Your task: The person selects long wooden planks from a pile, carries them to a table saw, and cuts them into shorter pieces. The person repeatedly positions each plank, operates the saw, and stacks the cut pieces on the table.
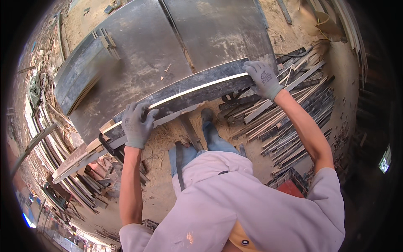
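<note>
Two long dark-faced plywood strips (197,93) with pale cut edges lie side by side along the near edge of a wide dark worktable (147,50). My left hand (138,124), in a grey glove, curls over the strips near their left end, thumb toward the right. At the other end, my right hand (263,80), gloved alike, wraps round the tip of the strips. The undersides of the strips and some fingertips are hidden.
A stack of dark curved-looking panels (86,73) rests on the table's left side. Several long strips (289,113) are piled on the sandy floor at right. More scrap wood (40,130) lies at left. A long narrow slot (176,31) runs across the tabletop.
</note>
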Tool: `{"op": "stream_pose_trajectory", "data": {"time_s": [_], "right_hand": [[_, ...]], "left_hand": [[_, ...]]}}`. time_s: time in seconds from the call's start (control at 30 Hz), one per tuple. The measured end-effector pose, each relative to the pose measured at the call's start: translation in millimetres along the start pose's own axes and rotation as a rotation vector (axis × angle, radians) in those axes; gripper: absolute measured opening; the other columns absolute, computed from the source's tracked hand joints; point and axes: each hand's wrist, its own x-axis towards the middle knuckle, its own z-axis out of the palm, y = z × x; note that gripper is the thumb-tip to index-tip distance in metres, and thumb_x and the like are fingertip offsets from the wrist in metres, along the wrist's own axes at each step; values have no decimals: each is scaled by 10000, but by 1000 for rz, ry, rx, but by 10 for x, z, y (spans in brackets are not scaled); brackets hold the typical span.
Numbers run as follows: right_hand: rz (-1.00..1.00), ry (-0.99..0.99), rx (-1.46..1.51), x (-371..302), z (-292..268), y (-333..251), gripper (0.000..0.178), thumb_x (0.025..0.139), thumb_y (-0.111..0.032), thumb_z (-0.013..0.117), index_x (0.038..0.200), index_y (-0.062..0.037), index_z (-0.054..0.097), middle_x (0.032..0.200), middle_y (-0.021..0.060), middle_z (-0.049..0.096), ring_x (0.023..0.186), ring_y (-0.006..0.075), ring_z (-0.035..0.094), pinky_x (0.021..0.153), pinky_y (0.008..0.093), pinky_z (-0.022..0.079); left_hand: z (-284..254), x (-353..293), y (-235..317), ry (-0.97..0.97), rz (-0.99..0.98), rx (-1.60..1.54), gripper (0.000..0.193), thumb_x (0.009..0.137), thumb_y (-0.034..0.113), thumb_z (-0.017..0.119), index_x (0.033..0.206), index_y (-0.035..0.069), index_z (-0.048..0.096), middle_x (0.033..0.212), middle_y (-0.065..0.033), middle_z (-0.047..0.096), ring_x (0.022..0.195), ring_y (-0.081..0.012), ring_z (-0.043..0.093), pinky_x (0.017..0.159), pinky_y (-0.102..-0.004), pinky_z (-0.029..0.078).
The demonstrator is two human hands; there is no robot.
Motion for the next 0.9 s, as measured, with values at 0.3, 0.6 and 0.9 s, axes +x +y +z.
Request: {"op": "stream_pose_trajectory", "data": {"time_s": [0.3, 0.6, 0.9], "right_hand": [[149, -411, -176, 560, 383, 130, 923, 718, -140, 880, 1539, -93, 461, 1445, 142, 543, 1369, 345, 511, 1155, 495, 408], [64, 72, -239, 206, 572, 233, 708, 701, -176, 851, 1349, -140, 567, 1231, 110, 568, 1190, 346, 550, 969, 506, 447], [277, 220, -136, -249, 382, -44, 828, 659, -112, 844, 1444, -163, 589, 1370, 125, 572, 1285, 390, 539, 1057, 521, 439]], "left_hand": [[430, 135, -738, -178, 86, 157, 458, 906, 240, 792, 1349, 170, 700, 1185, -101, 712, 1190, -365, 623, 1019, -463, 503], [179, 203, -557, -284, -11, 218, 557, 759, 140, 868, 1282, 148, 675, 1167, -118, 660, 1156, -362, 620, 986, -468, 516], [328, -244, -500, 299, 255, 263, 376, 739, 20, 741, 1104, 92, 689, 1102, -93, 704, 1089, -341, 657, 1005, -500, 508]]}}
